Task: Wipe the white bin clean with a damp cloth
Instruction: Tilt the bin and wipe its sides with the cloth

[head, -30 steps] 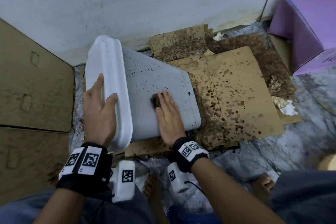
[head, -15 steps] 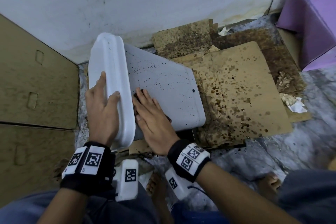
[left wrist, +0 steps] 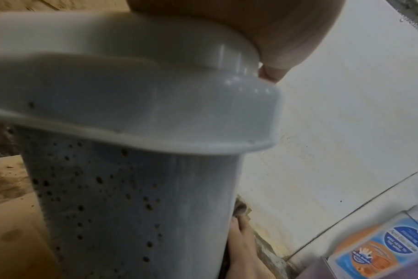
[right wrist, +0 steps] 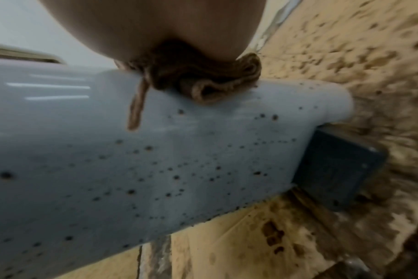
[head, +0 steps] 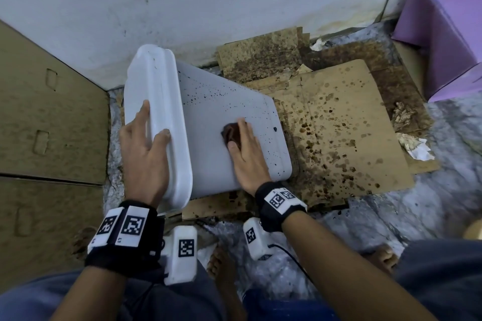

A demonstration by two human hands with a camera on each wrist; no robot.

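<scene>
White bin [head: 214, 122] lies on its side on stained cardboard [head: 339, 122], lid end at 9 o'clock. L hand [head: 144, 151] grips the lid, fingers spread. R hand [head: 247, 148], fingers together and flat, presses brown cloth [head: 230, 133] on the bin's speckled side.

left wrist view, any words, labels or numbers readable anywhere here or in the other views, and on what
No text can be quoted.
Blue and orange pack: printed label, too blurred to read.
Wrist markers: black and white square codes, no words.
Bin, cloth, cardboard, purple box: no lettering visible.
</scene>
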